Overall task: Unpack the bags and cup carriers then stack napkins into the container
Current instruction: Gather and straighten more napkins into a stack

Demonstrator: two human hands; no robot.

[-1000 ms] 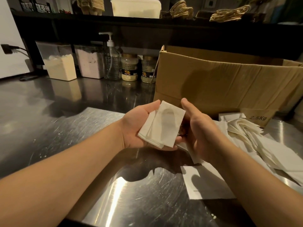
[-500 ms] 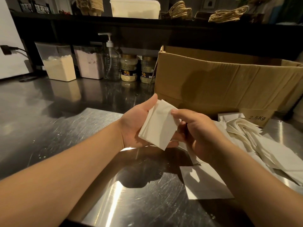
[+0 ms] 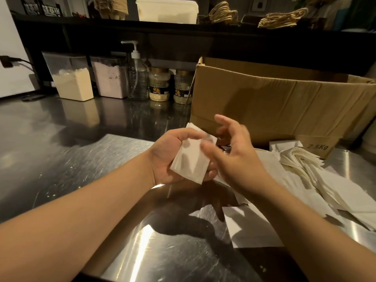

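My left hand [image 3: 164, 157] holds a small stack of white napkins [image 3: 191, 161] above the steel counter, thumb across the top edge and fingers underneath. Just to the right of the stack hovers my right hand [image 3: 234, 153], fingers spread and relaxed, with nothing in it; the index finger is close to the stack's right edge. More white napkins [image 3: 317, 176] lie fanned in a loose pile on the counter at the right. A single flat white sheet [image 3: 250, 228] lies below my right forearm.
A large open cardboard box [image 3: 274, 106] stands behind my hands. Two powder containers [image 3: 71, 82], a pump bottle [image 3: 137, 76] and two jars [image 3: 159, 84] line the back of the steel counter [image 3: 61, 159]. A white tub [image 3: 166, 10] sits on the upper shelf.
My right hand has let go of the napkin stack and opened, drawing slightly right. My left hand has kept hold of the stack and tilted it a little.
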